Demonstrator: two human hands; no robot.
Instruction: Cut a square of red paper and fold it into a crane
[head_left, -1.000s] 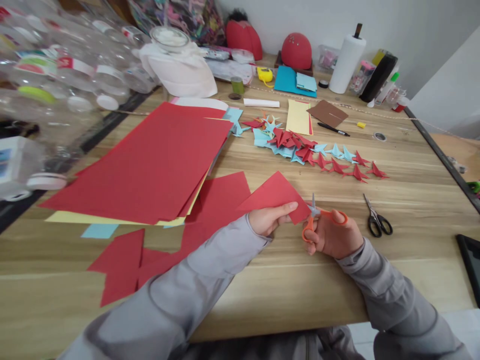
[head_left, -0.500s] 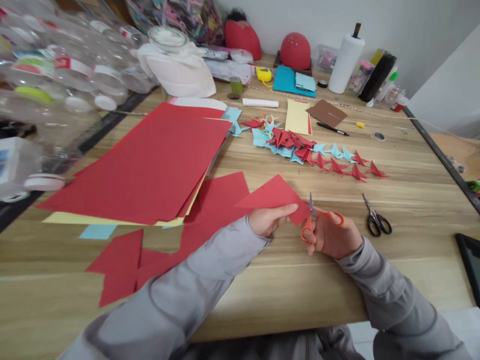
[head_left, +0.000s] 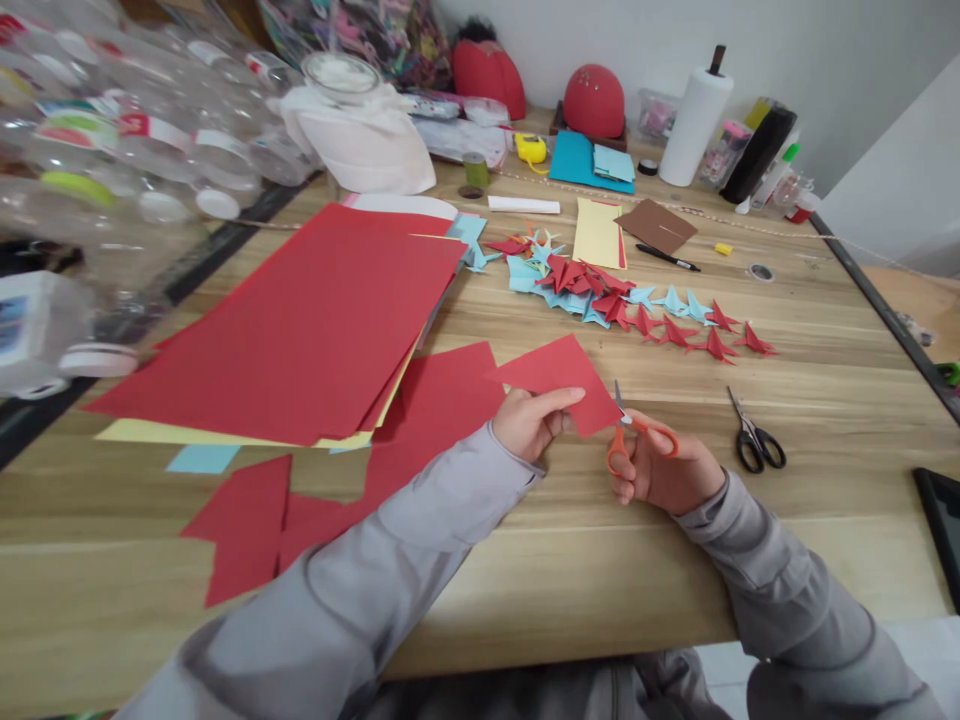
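Between the thumb and fingers of my left hand (head_left: 531,418) is a red sheet of paper (head_left: 553,366), held above the table. My right hand (head_left: 667,468) grips orange-handled scissors (head_left: 619,440), with fingers through the loops. The scissor blades point up and sit at the paper's right corner; whether they touch it I cannot tell. Under and beside my left forearm lie a larger red sheet (head_left: 442,395) and cut red pieces (head_left: 251,525). Black-handled scissors (head_left: 756,445) rest on the table to the right of my right hand.
A stack of red paper (head_left: 300,320) covers the left side. Folded red and light-blue paper figures (head_left: 615,300) lie beyond my hands, near a black pen (head_left: 667,257) and brown paper (head_left: 657,225). Plastic bottles (head_left: 150,150) crowd the far left. A dark device (head_left: 937,520) sits at the right edge.
The red paper has turned in my left hand and its lower edge has shifted. The scissors stay close to its right corner, tilted slightly differently.
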